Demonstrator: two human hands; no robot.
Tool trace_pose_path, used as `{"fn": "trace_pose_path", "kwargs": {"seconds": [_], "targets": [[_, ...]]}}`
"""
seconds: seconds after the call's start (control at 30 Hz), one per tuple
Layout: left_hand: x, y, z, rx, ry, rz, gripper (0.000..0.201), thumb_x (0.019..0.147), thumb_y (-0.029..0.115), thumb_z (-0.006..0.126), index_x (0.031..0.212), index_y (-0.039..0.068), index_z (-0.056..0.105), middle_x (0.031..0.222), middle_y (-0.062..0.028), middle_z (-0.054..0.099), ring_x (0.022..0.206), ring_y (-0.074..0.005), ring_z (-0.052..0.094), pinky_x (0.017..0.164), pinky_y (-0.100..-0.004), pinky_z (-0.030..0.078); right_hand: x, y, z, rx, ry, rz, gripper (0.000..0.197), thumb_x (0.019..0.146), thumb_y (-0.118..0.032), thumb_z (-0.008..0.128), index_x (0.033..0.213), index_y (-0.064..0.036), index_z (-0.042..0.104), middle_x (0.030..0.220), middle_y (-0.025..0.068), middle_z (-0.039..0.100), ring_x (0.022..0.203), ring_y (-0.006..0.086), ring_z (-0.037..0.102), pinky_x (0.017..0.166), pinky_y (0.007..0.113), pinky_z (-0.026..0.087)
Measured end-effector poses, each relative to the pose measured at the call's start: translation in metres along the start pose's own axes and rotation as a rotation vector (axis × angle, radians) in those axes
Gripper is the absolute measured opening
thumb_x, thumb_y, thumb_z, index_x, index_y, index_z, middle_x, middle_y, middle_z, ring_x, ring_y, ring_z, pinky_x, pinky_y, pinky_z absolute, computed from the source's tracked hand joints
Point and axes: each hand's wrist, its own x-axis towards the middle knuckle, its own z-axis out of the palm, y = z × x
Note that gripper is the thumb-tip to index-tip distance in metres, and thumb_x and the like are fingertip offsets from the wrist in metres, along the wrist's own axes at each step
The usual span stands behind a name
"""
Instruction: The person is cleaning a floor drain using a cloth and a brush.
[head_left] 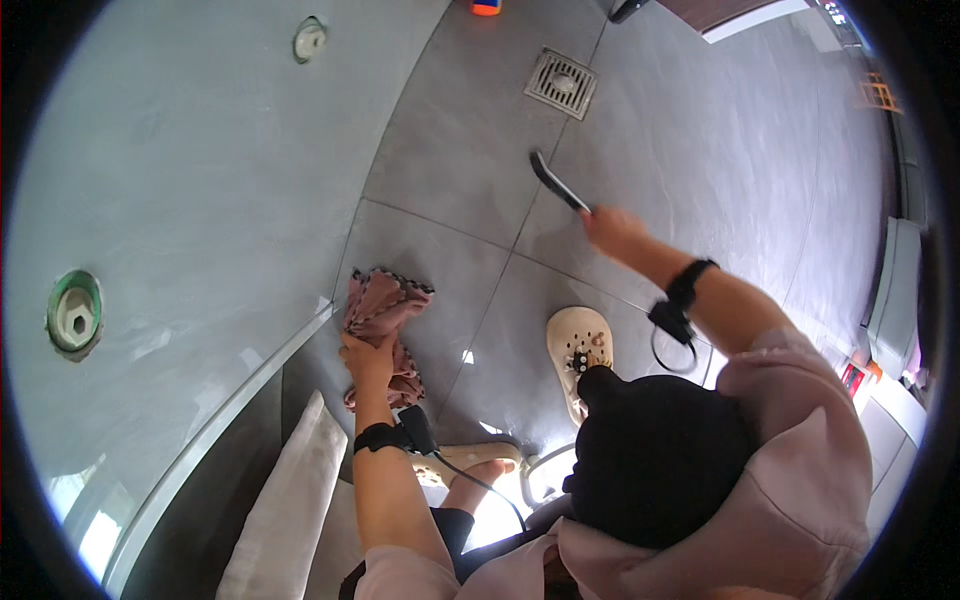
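Note:
Over the grey floor tiles, my right hand [612, 232] grips a slim tool [560, 184] by its near end. The tool has a light, silvery shaft and a dark, slightly curved far part; motion blur hides its exact kind. Lower left, my left hand [368, 362] is closed on a crumpled brownish-pink cloth [385, 302] with a dark stitched edge. The cloth lies on the floor close to the pale wall, spreading out on both sides of the hand. Both wrists wear black straps with small devices.
A square floor drain [562, 84] lies beyond the tool. Beige clogs [580, 340] are on my feet. The pale wall [200, 180] has two round fittings and a raised lower edge. At the far edge stands an orange-and-blue object [486, 7]; a white panel [290, 500] leans lower left.

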Motion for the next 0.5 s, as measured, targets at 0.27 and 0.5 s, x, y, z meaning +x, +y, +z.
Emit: {"fn": "trace_pose_path", "kwargs": {"seconds": [0.27,0.5], "targets": [[-0.006,0.004,-0.001,0.023,0.012,-0.016,0.09,0.069,0.044,0.065,0.128,-0.003,0.017,0.115,-0.0302,0.035,0.107,-0.0453,0.04,0.088,-0.0468,0.038,-0.051,-0.011,0.043,-0.091,-0.174,-0.122,0.048,0.089,-0.043,0.03,0.092,-0.0038,0.058,0.089,0.0188,0.061,0.084,0.0356,0.058,0.072,0.046,0.044],[-0.083,0.028,0.046,0.039,0.079,0.433,0.061,0.071,0.039,0.063,0.106,-0.006,0.039,0.105,-0.0293,0.041,0.097,-0.0403,0.041,0.084,-0.0468,0.035,-0.015,0.055,0.03,0.198,0.1,0.086,0.048,0.089,-0.043,0.031,0.087,-0.0031,0.058,0.081,0.0205,0.06,0.079,0.0372,0.058,0.069,0.046,0.045]]}}
